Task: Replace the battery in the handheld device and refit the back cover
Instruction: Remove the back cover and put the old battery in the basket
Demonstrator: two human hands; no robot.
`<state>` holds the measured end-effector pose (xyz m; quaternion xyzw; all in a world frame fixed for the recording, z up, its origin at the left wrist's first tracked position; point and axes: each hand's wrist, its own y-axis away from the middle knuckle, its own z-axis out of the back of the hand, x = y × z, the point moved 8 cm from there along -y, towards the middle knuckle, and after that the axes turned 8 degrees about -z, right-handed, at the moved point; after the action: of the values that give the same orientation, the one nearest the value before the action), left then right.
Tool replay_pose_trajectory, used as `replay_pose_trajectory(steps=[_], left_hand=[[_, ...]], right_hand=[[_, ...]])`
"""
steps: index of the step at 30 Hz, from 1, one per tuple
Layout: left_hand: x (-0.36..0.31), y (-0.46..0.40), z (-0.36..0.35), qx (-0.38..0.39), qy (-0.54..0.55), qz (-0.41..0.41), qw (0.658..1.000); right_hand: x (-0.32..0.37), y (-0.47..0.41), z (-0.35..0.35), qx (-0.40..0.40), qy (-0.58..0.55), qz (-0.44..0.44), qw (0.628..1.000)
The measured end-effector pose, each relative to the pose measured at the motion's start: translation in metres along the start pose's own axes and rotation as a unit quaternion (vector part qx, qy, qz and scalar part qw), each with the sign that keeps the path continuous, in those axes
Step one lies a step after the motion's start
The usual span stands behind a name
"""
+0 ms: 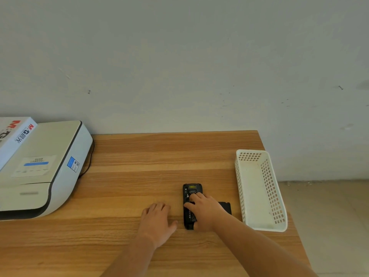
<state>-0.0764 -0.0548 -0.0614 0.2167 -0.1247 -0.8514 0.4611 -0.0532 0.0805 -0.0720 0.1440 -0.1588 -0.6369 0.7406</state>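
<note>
Printer [40,166] at far left of the wooden table [129,156]. Left hand [157,221] flat on the table, fingers loosely apart, holding nothing. Handheld device [189,206] lies back-up, right hand [205,211] pressing on it, fingers spread. Dark flat piece [226,206] just beside. White basket [259,188] at right.

A white printer [43,168] with a dark trim is seen at the left edge of the frame on a wooden table [139,156], with a white box [14,134] lying on top. A white perforated plastic basket [259,188] is placed at right.
</note>
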Motion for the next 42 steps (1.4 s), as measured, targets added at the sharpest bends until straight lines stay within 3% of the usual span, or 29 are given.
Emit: replay_pose_trajectory(steps=[4,9,15,26,42], left_hand=[[0.0,0.0,0.0,-0.002,-0.005,-0.002,1.0],[0.002,0.0,0.002,-0.004,-0.005,-0.003,1.0],[0.006,0.001,0.006,-0.012,-0.006,-0.013,1.0],[0.012,0.005,0.006,-0.011,-0.009,-0.003,1.0],[-0.022,-0.005,0.031,-0.017,-0.039,-0.023,0.999]], right_hand=[[-0.004,0.007,0.003,-0.015,-0.067,-0.043,0.997],[-0.011,0.009,0.007,-0.027,-0.2,-0.222,0.954],[-0.005,0.01,-0.009,0.024,-0.222,-0.331,0.917],[-0.002,0.009,-0.01,0.052,-0.281,-0.377,0.881],[-0.052,0.055,0.038,-0.07,-0.31,-0.367,0.874]])
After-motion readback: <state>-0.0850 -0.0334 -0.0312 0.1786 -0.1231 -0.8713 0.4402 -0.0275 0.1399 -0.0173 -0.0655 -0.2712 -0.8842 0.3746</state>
